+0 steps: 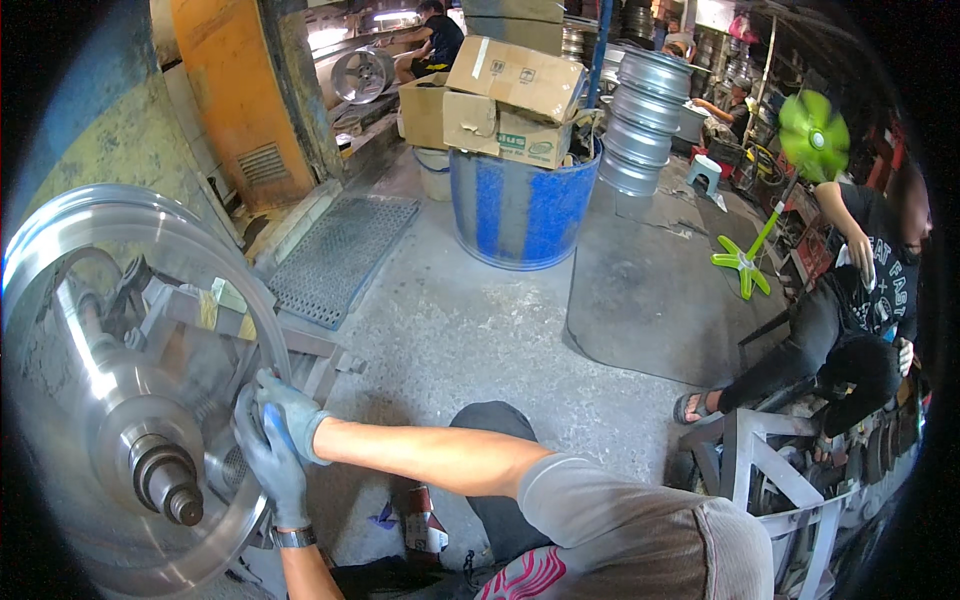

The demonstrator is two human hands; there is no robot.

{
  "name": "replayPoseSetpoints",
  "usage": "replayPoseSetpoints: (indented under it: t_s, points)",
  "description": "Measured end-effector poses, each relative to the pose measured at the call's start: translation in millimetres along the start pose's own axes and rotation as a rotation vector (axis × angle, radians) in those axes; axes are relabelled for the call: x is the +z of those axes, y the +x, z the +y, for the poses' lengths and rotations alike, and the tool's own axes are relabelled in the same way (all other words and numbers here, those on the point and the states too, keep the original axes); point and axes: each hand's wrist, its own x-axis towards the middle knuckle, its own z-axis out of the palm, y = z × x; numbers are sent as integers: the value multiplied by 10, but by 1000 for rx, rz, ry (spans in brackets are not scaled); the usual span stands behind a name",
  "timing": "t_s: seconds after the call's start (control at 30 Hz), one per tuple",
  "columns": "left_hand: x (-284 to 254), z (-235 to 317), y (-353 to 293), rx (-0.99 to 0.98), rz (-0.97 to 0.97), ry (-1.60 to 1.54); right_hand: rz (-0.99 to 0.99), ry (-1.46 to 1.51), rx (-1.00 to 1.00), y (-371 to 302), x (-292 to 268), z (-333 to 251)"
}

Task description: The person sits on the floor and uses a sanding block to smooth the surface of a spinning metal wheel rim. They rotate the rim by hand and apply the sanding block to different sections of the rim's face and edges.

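Observation:
A large silver wheel rim [268, 335] at the left is mounted on a stepped metal shaft [165, 480]. The rim's spokes are smeared, as if it is spinning. My left hand [272, 465], in a grey glove with a watch at the wrist, presses against the rim's right edge with its fingers together. Over it lies my right hand [292, 412], also gloved, reaching in from the right with its fingers curled at the same edge. A bit of blue shows between the two hands. Whatever is pinched against the metal is hidden.
A blue drum [525, 210] with cardboard boxes [515, 75] stands ahead, beside stacked rims [640, 120]. At right are a green fan [745, 265], a seated person [850, 300] and a metal frame [775, 460]. A perforated mat [345, 255] lies near the wheel. Another person [440, 40] works behind.

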Motion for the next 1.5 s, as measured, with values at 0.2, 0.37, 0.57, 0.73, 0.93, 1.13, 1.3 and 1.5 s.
replayPoseSetpoints:
  t_s: [0.2,0.37,0.57,0.73,0.93,1.13,1.3,1.5]
  points:
    - [-15,30,11,-10,-10,6,-160,544,37,20,-205,215]
    - [-76,-64,4,-40,1,17,-198,631,-43,66,-431,493]
    - [-15,-177,3,-33,29,36,-178,632,20,55,-248,222]
    - [7,-176,29,-11,3,34,-139,552,135,65,-86,48]
    - [-64,-156,12,-14,-12,58,-179,725,28,32,-398,406]
    - [-37,-145,1,-69,8,66,-172,720,24,45,-409,440]
    - [-50,-13,43,-53,-29,12,-242,725,-69,80,-408,582]
    - [-24,-14,45,-61,-31,-65,-310,762,-82,83,-449,678]
